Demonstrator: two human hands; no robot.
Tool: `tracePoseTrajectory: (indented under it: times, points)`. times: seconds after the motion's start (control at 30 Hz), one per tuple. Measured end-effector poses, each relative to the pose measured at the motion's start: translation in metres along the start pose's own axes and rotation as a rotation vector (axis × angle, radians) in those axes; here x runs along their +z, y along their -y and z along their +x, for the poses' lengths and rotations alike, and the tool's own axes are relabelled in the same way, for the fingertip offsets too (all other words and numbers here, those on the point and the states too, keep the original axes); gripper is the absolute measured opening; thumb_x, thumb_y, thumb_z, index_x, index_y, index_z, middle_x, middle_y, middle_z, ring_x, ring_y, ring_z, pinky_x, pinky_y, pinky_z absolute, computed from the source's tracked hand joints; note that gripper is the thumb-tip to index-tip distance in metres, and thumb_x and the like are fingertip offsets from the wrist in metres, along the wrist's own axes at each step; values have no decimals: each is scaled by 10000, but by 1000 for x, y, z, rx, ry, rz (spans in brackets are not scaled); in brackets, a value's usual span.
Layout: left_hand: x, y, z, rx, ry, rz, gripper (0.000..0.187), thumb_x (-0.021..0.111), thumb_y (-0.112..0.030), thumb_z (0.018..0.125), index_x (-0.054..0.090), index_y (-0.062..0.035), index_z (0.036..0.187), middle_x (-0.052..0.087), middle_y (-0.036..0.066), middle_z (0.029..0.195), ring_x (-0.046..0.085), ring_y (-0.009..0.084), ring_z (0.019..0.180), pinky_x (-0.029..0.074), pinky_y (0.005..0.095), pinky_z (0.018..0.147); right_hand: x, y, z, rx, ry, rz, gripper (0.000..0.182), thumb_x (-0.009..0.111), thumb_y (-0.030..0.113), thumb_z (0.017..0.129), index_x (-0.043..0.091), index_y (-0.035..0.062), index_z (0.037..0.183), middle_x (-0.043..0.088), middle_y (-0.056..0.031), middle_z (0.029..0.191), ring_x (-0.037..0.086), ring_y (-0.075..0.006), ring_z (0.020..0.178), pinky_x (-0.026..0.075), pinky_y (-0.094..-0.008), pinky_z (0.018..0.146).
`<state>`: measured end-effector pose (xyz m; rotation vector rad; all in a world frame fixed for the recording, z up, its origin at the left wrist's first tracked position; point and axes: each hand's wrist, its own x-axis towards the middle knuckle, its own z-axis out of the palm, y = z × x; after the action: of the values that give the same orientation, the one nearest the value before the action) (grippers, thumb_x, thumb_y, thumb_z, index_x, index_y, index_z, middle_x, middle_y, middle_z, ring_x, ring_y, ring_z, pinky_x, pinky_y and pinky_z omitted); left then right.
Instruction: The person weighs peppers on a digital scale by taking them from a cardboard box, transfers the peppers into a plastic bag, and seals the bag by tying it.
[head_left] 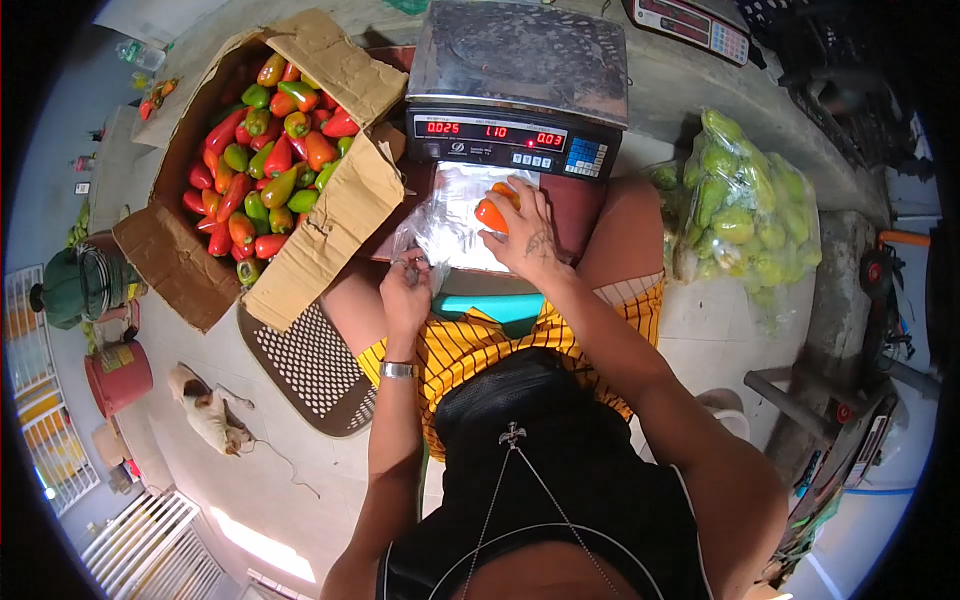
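My right hand (528,232) has its fingers wrapped round an orange-red pepper (491,214), just in front of the digital scale (516,60). Beneath the pepper lies a shiny, pale sheet (455,205), which looks like plastic. At its left side, my left hand (406,282) is closed on the crumpled edge of a clear plastic bag (425,240). Red digits glow on the scale's display (490,131), reading 0.025, 1.10 and 0.03. To the left, an open cardboard box (165,235) holds many red, orange and green peppers (270,160).
A clear bag of green, chayote-like vegetables (745,210) stands on the right. Below the box is a brown perforated plastic crate (310,375). A dog (212,408) lies on the floor at left, near a red bucket (118,378). Another scale (690,28) sits at the top right.
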<state>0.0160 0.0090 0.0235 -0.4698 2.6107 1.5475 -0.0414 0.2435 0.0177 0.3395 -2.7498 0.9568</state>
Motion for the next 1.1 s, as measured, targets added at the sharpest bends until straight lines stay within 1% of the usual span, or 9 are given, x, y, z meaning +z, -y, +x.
tracePoseTrajectory:
  times: [0.07,0.2,0.27,0.4,0.5,0.63,0.87,0.97,1.1]
  points:
    - [-1,-2,-3,-8,-10,23,289,623,68,903,681,20,1181,721,84,924,672,144,870,532,276,838,-10,8,3,36,-34,31,584,867,258,799,639,74,1305,460,-217,1481,461,-417,1334,412,-494,1100]
    - [0,7,-2,31,-25,-37,278,640,48,906,683,13,1178,730,96,930,685,160,873,537,287,833,-44,-13,27,48,-483,87,415,838,247,852,631,61,1159,579,-191,1330,540,-405,1244,427,-485,1064]
    - [-1,4,-3,47,-11,22,275,643,44,905,682,14,1176,729,96,928,687,161,875,538,288,832,-91,-10,40,272,-611,5,330,816,238,883,638,49,1088,633,-198,1221,602,-393,1158,481,-467,1012]
    - [-1,-4,-1,50,4,92,277,645,43,901,681,17,1175,726,92,925,686,154,881,539,284,838,-111,-127,76,565,-896,225,339,724,339,971,656,38,1112,679,-178,1144,640,-334,1079,500,-450,964]
    - [-2,-8,-2,33,13,138,279,645,43,898,680,18,1173,724,93,923,684,150,885,539,283,842,-120,-178,104,854,-633,444,379,663,394,1015,665,31,1123,698,-156,1120,645,-279,1022,508,-427,931]
    - [-3,-11,-6,59,-19,90,263,649,20,900,676,14,1161,730,109,932,700,178,886,545,303,841,-80,-231,112,1026,-395,1185,454,621,427,1042,683,4,1195,707,-137,1108,647,-257,999,513,-412,905]
    - [0,-2,-1,67,12,184,259,661,18,896,668,18,1154,740,123,952,716,209,900,550,316,847,-37,-246,91,790,-425,885,521,473,429,1095,645,36,1392,688,-184,1318,631,-339,1211,467,-398,1048]
    - [3,2,2,39,22,115,263,670,7,894,674,12,1157,743,132,954,726,229,907,552,321,852,-49,-232,94,911,-378,820,530,486,422,1090,626,33,1423,679,-190,1340,617,-333,1253,454,-399,1065]
    - [3,5,-1,65,-2,79,271,674,-4,895,682,4,1165,741,139,949,729,245,903,550,322,853,-54,-212,97,942,-444,880,428,497,296,1078,675,-1,1329,713,-114,1235,632,-198,1085,475,-335,982]
